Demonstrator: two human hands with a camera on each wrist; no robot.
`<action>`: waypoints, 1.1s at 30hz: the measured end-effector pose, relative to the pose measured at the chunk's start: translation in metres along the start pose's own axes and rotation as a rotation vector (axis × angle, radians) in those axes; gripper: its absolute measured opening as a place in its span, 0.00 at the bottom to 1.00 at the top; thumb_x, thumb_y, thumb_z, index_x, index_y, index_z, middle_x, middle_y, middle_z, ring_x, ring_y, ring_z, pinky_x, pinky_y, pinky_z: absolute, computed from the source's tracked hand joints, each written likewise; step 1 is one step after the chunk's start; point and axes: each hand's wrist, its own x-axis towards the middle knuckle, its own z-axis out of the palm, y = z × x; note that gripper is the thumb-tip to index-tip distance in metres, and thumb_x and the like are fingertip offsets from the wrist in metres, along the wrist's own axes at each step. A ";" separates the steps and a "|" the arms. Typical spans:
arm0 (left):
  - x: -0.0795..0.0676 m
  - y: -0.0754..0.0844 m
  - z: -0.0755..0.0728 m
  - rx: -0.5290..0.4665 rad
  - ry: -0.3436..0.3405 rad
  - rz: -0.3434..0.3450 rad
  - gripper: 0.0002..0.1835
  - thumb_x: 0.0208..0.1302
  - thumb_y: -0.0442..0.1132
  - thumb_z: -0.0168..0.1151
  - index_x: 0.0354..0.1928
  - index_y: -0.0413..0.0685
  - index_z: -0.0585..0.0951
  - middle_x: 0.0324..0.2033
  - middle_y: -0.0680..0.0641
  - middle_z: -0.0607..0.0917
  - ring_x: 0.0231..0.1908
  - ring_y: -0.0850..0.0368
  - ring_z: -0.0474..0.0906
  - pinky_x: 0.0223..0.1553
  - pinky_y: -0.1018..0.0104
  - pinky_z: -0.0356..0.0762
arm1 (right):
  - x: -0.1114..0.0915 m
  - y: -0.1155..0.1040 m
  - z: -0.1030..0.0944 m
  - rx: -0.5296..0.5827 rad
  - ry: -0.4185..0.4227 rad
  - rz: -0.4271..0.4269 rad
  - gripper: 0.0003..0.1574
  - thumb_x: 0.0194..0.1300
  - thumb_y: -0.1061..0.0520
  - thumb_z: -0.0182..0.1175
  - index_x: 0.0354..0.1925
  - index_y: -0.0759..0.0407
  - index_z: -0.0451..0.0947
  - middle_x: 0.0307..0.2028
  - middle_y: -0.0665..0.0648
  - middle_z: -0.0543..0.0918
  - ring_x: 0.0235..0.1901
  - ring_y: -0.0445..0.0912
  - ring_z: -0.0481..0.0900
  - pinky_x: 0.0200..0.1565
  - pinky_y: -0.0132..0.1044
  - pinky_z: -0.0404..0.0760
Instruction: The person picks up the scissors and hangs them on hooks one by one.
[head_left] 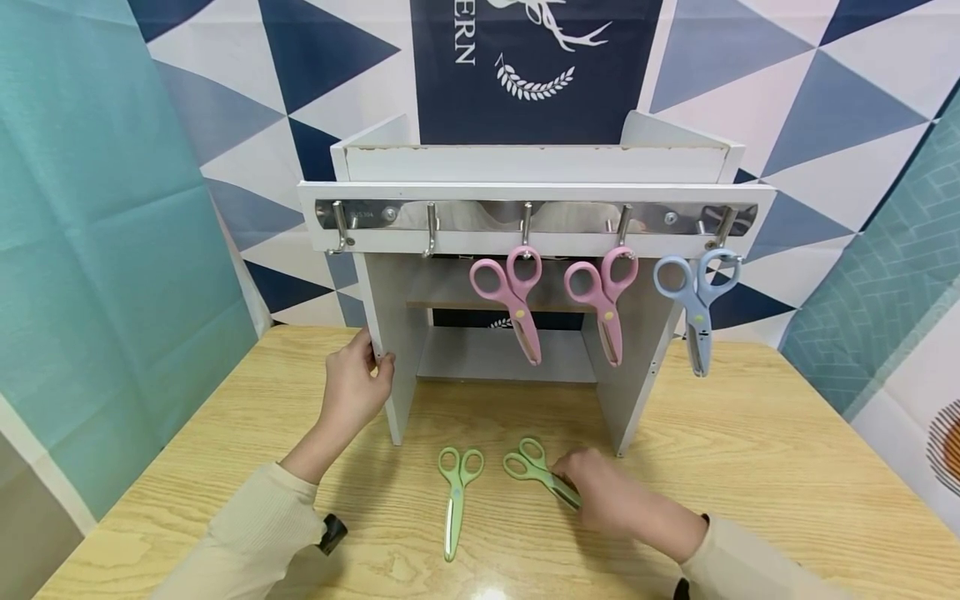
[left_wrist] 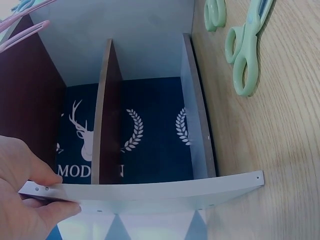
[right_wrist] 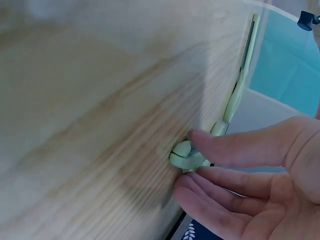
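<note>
My left hand (head_left: 351,379) grips the front edge of the left side panel (head_left: 390,333) of a white wooden rack, thumb and fingers on either side of it. On the table, my right hand (head_left: 603,493) pinches the blade end of green scissors (head_left: 542,475), whose handle loops point toward the rack. Their tip is partly covered in the head view. A second pair of green scissors (head_left: 455,493) lies to the left, blades toward me. From the rack's hooks hang two pairs of pink scissors (head_left: 519,312) and, on the far right hook, blue scissors (head_left: 698,312).
A metal hook strip (head_left: 472,215) runs across the rack's front board; its two left hooks hold nothing. The rack stands on a wood-grain table (head_left: 750,467). Patterned cloth (head_left: 225,67) hangs behind, and teal cloth (head_left: 97,208) on the left.
</note>
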 end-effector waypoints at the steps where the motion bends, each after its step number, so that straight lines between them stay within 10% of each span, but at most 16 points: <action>1: 0.000 0.000 0.000 0.000 0.000 0.000 0.16 0.58 0.25 0.58 0.49 0.26 0.76 0.44 0.27 0.84 0.46 0.37 0.83 0.46 0.49 0.83 | 0.001 0.000 0.000 0.004 0.003 0.008 0.21 0.33 0.78 0.60 0.18 0.54 0.69 0.18 0.45 0.64 0.22 0.35 0.59 0.22 0.25 0.59; 14: 0.003 0.001 -0.001 0.001 0.006 0.014 0.16 0.58 0.25 0.58 0.48 0.26 0.76 0.44 0.27 0.84 0.45 0.36 0.84 0.44 0.48 0.83 | 0.009 0.004 -0.008 0.106 -0.006 0.144 0.18 0.28 0.75 0.70 0.20 0.57 0.80 0.17 0.47 0.77 0.21 0.36 0.69 0.23 0.26 0.71; 33: 0.000 0.001 0.000 0.014 -0.003 -0.009 0.15 0.58 0.26 0.58 0.48 0.26 0.76 0.43 0.27 0.84 0.45 0.37 0.84 0.44 0.48 0.83 | 0.018 0.024 -0.017 0.490 -0.301 0.265 0.20 0.35 0.73 0.71 0.30 0.62 0.76 0.23 0.51 0.77 0.24 0.40 0.72 0.24 0.27 0.73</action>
